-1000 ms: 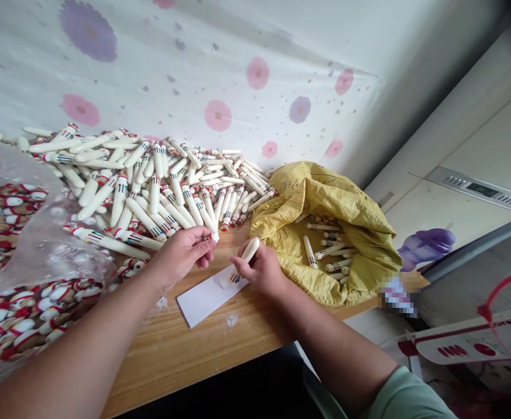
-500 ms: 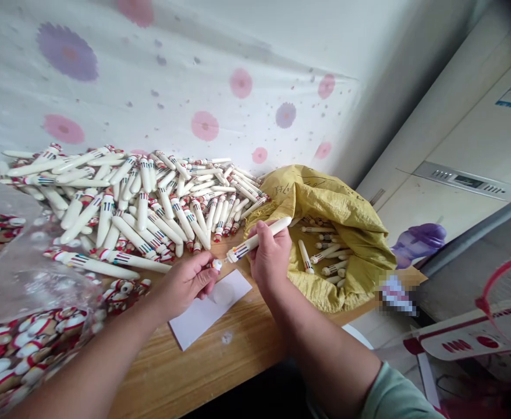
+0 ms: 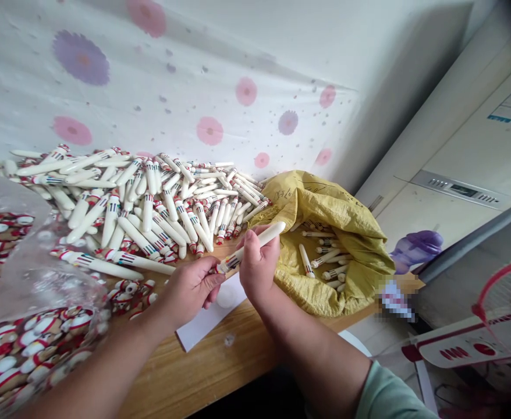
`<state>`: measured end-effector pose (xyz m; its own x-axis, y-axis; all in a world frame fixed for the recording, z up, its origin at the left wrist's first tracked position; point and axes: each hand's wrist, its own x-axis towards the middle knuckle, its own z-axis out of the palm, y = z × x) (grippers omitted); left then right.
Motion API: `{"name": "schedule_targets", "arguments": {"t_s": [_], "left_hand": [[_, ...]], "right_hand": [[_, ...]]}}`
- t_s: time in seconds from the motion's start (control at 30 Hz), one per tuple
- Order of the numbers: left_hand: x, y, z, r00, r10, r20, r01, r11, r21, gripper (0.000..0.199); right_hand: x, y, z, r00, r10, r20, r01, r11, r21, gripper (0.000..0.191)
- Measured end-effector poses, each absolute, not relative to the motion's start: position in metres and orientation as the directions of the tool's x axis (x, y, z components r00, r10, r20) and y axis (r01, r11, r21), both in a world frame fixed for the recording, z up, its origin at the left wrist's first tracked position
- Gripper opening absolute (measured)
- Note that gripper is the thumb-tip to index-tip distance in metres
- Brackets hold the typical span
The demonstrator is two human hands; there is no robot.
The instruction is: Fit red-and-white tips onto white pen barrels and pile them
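Observation:
A white pen [image 3: 271,234] with coloured sliders slants up to the right between my hands, over the table. My right hand [image 3: 258,265] is closed round its barrel. At the pen's lower left end, my left hand [image 3: 197,289] pinches a small topper, mostly hidden by the fingers, which meets the slider end. Under the hands lies a white card [image 3: 198,329] with a pale round patch. Behind them is a big pile of white pens with red and white toppers [image 3: 146,209]. Loose toppers [image 3: 128,297] lie left of my left hand.
Clear plastic bags of toppers [image 3: 32,343] fill the left side. To the right, an open yellow woven sack [image 3: 338,215] holds several pens without toppers. A wooden table [image 3: 212,372] runs beneath. Past its right edge are a red-rimmed fan [image 3: 500,302] and a white appliance [image 3: 439,215].
The pen and the topper, apart before, have come together end to end. My right hand has moved slightly left and down with the pen. The view has shifted a little.

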<state>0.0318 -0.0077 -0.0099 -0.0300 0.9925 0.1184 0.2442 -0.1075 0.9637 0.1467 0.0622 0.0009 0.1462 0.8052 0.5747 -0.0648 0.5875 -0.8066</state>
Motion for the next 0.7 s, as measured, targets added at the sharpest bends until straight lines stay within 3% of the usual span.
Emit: {"name": "schedule_targets", "arguments": {"t_s": [0.13,0.3,0.37,0.47,0.57,0.63,0.7], "left_hand": [[0.033,-0.007,-0.007,-0.054,0.993,0.108,0.212,-0.094,0.973,0.028],[0.026,0.003,-0.017,-0.082,0.996,0.042,0.118,-0.032,0.992,0.027],[0.02,0.008,-0.022,-0.16,0.986,0.049,0.109,-0.032,0.994,0.03],[0.012,0.015,-0.027,-0.304,0.95,0.067,0.174,-0.014,0.985,0.036],[0.006,0.018,-0.03,-0.393,0.913,0.112,0.293,0.009,0.956,0.028],[0.003,0.019,-0.031,-0.417,0.897,0.148,0.348,0.007,0.937,0.025],[0.001,0.019,-0.031,-0.426,0.884,0.191,0.397,-0.007,0.918,0.022]], "right_hand": [[0.138,0.066,0.001,0.127,0.811,0.572,-0.086,0.583,-0.808,0.024],[0.159,0.08,0.015,-0.164,0.886,0.433,-0.275,0.381,-0.883,0.028],[0.175,0.089,0.023,-0.197,0.895,0.4,-0.325,0.325,-0.888,0.03],[0.177,0.108,0.04,-0.162,0.9,0.404,-0.249,0.359,-0.9,0.031],[0.133,0.127,0.064,-0.132,0.895,0.426,-0.185,0.4,-0.897,0.028],[0.088,0.135,0.08,-0.212,0.857,0.469,-0.138,0.449,-0.883,0.037],[0.05,0.137,0.091,-0.32,0.801,0.506,0.03,0.542,-0.84,0.048]]}}
